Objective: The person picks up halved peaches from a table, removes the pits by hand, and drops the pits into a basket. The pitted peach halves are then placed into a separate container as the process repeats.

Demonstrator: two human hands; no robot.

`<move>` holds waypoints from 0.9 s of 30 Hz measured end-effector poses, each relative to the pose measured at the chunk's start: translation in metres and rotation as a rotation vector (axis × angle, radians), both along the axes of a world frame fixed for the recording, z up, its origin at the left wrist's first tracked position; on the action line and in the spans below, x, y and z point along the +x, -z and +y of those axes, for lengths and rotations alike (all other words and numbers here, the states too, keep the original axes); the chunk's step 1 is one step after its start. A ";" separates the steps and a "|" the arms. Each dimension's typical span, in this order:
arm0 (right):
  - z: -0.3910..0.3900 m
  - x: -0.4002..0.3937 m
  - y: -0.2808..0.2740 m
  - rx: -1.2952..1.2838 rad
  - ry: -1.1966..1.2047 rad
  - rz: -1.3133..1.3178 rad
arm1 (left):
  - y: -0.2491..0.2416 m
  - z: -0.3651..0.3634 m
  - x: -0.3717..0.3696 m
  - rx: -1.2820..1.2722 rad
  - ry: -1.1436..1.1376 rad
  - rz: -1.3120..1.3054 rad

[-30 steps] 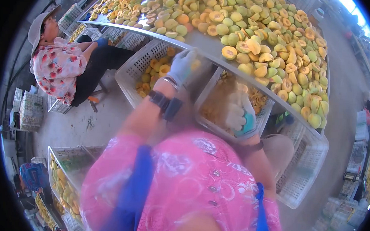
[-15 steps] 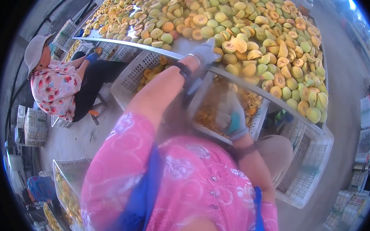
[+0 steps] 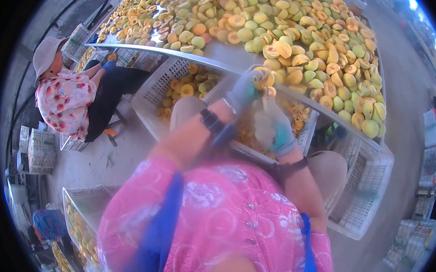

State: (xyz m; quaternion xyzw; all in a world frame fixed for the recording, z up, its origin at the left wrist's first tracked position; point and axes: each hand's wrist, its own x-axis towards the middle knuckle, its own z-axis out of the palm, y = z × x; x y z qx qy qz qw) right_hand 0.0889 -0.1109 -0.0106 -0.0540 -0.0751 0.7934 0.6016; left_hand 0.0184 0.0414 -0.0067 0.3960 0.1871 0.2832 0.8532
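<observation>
My left hand (image 3: 244,92), in a pale glove with a teal patch, pinches a yellow peach half (image 3: 264,77) just in front of the metal table's edge. Right below it is my right hand (image 3: 271,128), gloved the same way and blurred, its fingers closed and pointing up toward the fruit. What it grips I cannot tell. A small orange piece (image 3: 269,92) shows between the two hands. Under them stands a white crate (image 3: 304,135) with orange scraps and pits inside. Many halved peaches (image 3: 301,51) are heaped on the table (image 3: 222,55) beyond.
A white crate of fruit (image 3: 148,95) stands left of my knees, a nested pair of white crates (image 3: 363,193) to the right. Another fruit crate (image 3: 84,195) is at lower left. A person in a hat (image 3: 64,98) sits at the left, holding fruit.
My left hand has drawn back from the fruit heap with a peach half, coming over the scrap crate. My right hand has stayed over the crate, now close to the left.
</observation>
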 end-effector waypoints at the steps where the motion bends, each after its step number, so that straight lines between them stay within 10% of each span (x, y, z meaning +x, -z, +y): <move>1: 0.002 -0.002 0.006 -0.085 0.082 -0.121 | -0.002 -0.009 -0.002 0.062 -0.028 -0.074; 6: 0.004 -0.010 0.005 -0.226 0.526 -0.730 | 0.004 -0.014 -0.012 -0.182 0.062 -0.268; 11: -0.004 -0.019 -0.021 -0.326 0.570 -0.993 | -0.007 -0.033 -0.016 0.750 -0.225 0.033; 14: -0.004 -0.018 -0.024 -0.285 0.593 -1.066 | -0.016 -0.040 -0.022 0.890 -0.213 0.100; 15: -0.004 -0.018 -0.025 -0.282 0.602 -1.108 | -0.015 -0.040 -0.020 0.889 -0.212 0.099; 17: -0.007 -0.019 -0.027 -0.279 0.610 -1.149 | -0.009 -0.039 -0.015 0.096 -0.050 -0.121; 27: -0.003 -0.015 -0.006 -0.091 0.694 -1.771 | 0.009 -0.044 -0.010 0.082 -0.153 -0.061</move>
